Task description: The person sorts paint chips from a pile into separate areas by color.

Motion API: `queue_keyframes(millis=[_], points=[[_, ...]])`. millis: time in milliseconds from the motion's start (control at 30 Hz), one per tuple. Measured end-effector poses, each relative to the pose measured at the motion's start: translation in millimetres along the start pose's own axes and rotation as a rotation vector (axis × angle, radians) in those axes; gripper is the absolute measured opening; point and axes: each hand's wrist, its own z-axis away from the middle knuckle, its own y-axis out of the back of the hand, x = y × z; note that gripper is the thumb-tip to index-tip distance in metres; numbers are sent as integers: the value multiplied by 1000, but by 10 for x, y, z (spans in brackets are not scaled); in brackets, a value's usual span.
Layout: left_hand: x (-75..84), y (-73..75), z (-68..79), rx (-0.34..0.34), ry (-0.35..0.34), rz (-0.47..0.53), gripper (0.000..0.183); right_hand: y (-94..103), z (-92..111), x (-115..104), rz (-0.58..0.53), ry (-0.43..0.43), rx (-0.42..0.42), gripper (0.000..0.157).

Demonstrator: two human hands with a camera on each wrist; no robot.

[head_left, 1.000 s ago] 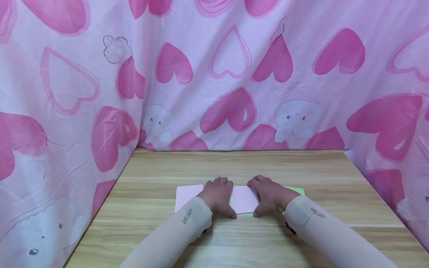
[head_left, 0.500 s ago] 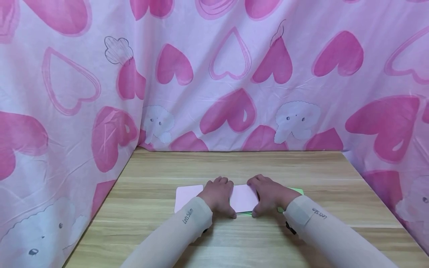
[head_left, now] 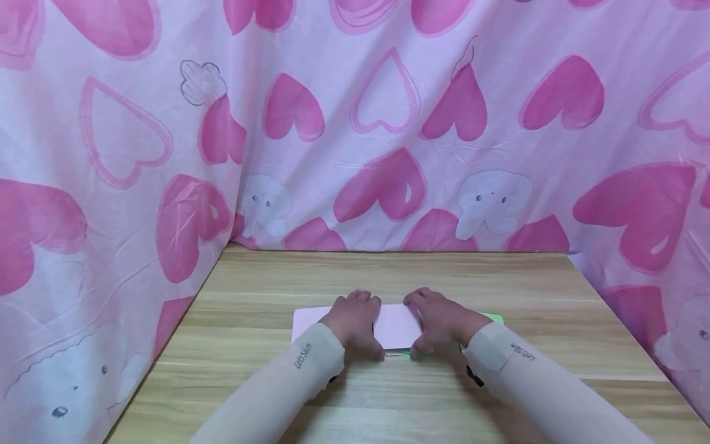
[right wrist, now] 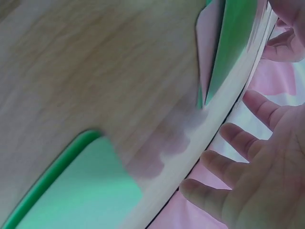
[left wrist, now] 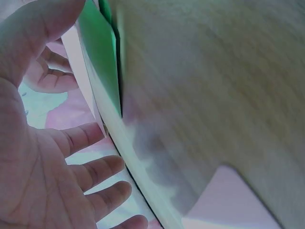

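Observation:
A pink card [head_left: 396, 327] with rounded corners spans the gap between my two hands. My left hand [head_left: 352, 324] pinches its left side, thumb at the near edge and fingers at the far edge. My right hand [head_left: 444, 320] grips the right side the same way. Just under the pink card, a green card [left wrist: 102, 62] shows in the left wrist view. Green and pink card edges also show below it in the right wrist view, including a pink card [right wrist: 208, 47]. Each hand covers part of the cards in the head view.
Left of my left hand, another pink card [head_left: 305, 320] lies on the wooden table [head_left: 355, 407]. To the right lies a green card [right wrist: 81, 191] with a thick green edge, partly behind my right wrist. A pink heart-patterned cloth [head_left: 383, 185] closes off the back and sides.
Both hands have shifted slightly left with the pink card between them, closer to the left pink card. The head view has turned a little.

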Motion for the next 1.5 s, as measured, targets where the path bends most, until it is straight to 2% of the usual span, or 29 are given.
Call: queue_keyframes(millis=[200, 300, 533, 667, 900, 1167, 1333, 1500], points=[[-168, 66, 127, 16, 22, 28, 92, -4, -100, -134, 5, 92, 17, 96], [-266, 92, 201, 23, 41, 56, 88, -21, -163, -217, 2, 113, 22, 98], [-459, 151, 341, 37, 59, 51, 89, -71, -287, -429, 24, 141, 38, 99], [-561, 159, 407, 41, 87, 56, 94, -81, -359, -553, 32, 170, 44, 99], [-728, 112, 499, 34, 128, 86, 100, -172, -477, -711, 17, 164, 4, 99], [-942, 79, 669, 2, 186, 96, 101, -306, -607, -912, -34, 188, -34, 96], [-1064, 87, 748, -15, 208, 86, 104, -336, -668, -1061, -11, 214, -26, 97], [-1140, 133, 816, -21, 256, 127, 102, -373, -751, -1188, -9, 190, -34, 99]])
